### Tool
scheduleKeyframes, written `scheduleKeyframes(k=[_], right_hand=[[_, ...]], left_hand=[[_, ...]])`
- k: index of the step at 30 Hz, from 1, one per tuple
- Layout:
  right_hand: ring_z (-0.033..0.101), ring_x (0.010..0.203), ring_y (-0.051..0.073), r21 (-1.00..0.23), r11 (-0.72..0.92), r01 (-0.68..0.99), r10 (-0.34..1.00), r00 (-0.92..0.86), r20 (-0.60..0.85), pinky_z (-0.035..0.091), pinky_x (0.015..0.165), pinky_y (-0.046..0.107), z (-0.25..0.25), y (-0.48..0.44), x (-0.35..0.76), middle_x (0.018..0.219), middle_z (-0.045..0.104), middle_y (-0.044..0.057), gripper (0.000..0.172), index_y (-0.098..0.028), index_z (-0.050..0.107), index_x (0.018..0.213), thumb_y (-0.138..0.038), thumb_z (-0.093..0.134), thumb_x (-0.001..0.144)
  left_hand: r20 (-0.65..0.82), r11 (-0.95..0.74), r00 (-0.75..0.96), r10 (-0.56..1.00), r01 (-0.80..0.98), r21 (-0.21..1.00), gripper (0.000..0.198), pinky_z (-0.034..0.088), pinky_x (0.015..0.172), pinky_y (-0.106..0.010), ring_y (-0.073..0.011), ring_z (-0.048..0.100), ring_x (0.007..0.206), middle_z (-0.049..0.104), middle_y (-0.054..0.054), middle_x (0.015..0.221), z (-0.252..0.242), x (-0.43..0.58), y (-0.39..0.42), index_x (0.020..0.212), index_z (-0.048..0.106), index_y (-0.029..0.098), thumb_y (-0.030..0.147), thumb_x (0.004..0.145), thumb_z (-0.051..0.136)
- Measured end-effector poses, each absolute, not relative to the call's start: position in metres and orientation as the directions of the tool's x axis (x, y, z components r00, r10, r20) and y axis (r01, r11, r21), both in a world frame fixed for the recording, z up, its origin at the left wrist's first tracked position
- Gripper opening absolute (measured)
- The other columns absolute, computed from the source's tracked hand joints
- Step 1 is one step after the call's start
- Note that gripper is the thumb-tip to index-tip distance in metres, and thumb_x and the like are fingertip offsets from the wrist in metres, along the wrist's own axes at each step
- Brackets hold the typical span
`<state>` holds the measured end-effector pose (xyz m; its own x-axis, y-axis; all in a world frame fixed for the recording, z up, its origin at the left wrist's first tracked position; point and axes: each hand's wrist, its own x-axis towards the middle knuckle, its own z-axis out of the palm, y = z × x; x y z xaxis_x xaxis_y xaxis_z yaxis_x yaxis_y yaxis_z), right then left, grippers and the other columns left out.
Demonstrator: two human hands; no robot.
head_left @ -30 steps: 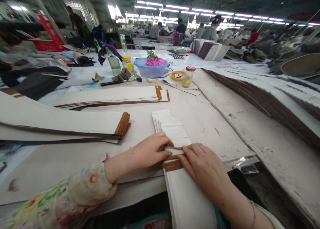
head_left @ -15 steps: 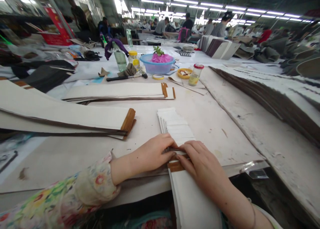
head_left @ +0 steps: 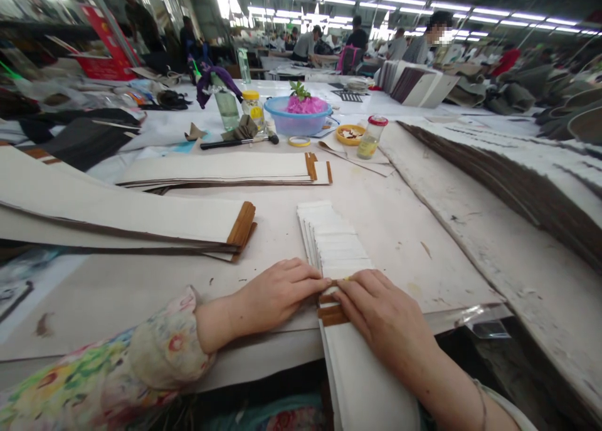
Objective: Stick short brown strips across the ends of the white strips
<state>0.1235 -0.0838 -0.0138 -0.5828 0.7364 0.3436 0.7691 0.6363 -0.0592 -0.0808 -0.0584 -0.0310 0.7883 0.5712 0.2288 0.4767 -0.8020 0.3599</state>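
Observation:
A fanned stack of long white strips (head_left: 336, 243) lies on the work table (head_left: 385, 230) in front of me and hangs over its near edge (head_left: 367, 381). Brown bands (head_left: 332, 315) cross the strips near my hands. My left hand (head_left: 277, 293) presses on the left side of the stack, fingers together, tips at a strip's edge. My right hand (head_left: 380, 315) lies over the strips from the right, its fingertips meeting the left hand's at the same strip. Both hands pinch or press that strip edge.
Two more piles of long white strips with brown ends (head_left: 122, 214) (head_left: 221, 167) lie to the left. Behind stand a blue bowl (head_left: 297, 118), jars (head_left: 371, 137), a brush (head_left: 237, 142) and a tape roll (head_left: 299, 141). A long fanned row of boards (head_left: 517, 167) runs along the right. Other people work far back.
The view has shifted slightly. Both hands have stayed at the strip stack, fingertips sliding a little nearer me along the strips, with more of the brown bands showing.

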Motion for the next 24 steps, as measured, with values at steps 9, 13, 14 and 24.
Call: scheduleKeyframes(k=[9,13,14,24], right_hand=[[0.051,0.069,0.017,-0.083,0.667,0.74,0.711,-0.6,0.366,0.042,0.063,0.027,-0.015,-0.082,0.122,0.067,0.053,0.004,0.023,-0.016,0.062,0.085,-0.022,0.039,0.089],[0.051,0.069,0.016,-0.117,0.669,0.734,0.713,-0.589,0.38,0.043,0.063,0.027,-0.016,-0.082,0.122,0.067,0.054,0.004,0.026,-0.016,0.062,0.084,-0.022,0.037,0.089],[0.051,0.069,0.016,-0.132,0.661,0.738,0.722,-0.58,0.377,0.043,0.064,0.027,-0.016,-0.082,0.122,0.068,0.054,0.004,0.026,-0.016,0.062,0.084,-0.023,0.037,0.089],[0.054,0.07,0.016,-0.178,0.636,0.751,0.739,-0.526,0.421,0.043,0.067,0.028,-0.016,-0.09,0.121,0.069,0.057,0.004,0.025,-0.016,0.062,0.08,-0.022,0.039,0.089]], left_hand=[[0.209,-0.828,0.812,0.545,0.481,0.288,0.036,0.037,0.091,-0.033,-0.0192,0.045,0.102,0.054,-0.008,0.113,-0.042,-0.088,-0.063,0.122,0.043,0.016,0.013,0.087,0.034],[0.205,-0.783,0.781,0.59,0.491,0.381,0.033,0.039,0.088,-0.032,-0.0179,0.046,0.099,0.054,-0.008,0.11,-0.035,-0.087,-0.063,0.118,0.048,0.019,0.016,0.087,0.037],[0.215,-0.762,0.764,0.609,0.488,0.426,0.029,0.04,0.087,-0.03,-0.0168,0.047,0.098,0.055,-0.007,0.108,-0.033,-0.087,-0.062,0.113,0.051,0.019,0.017,0.087,0.038],[0.298,-0.641,0.593,0.748,0.529,0.556,0.023,0.041,0.086,-0.032,-0.0164,0.05,0.093,0.056,-0.007,0.096,-0.014,-0.057,-0.036,0.102,0.056,0.015,0.022,0.088,0.04]])
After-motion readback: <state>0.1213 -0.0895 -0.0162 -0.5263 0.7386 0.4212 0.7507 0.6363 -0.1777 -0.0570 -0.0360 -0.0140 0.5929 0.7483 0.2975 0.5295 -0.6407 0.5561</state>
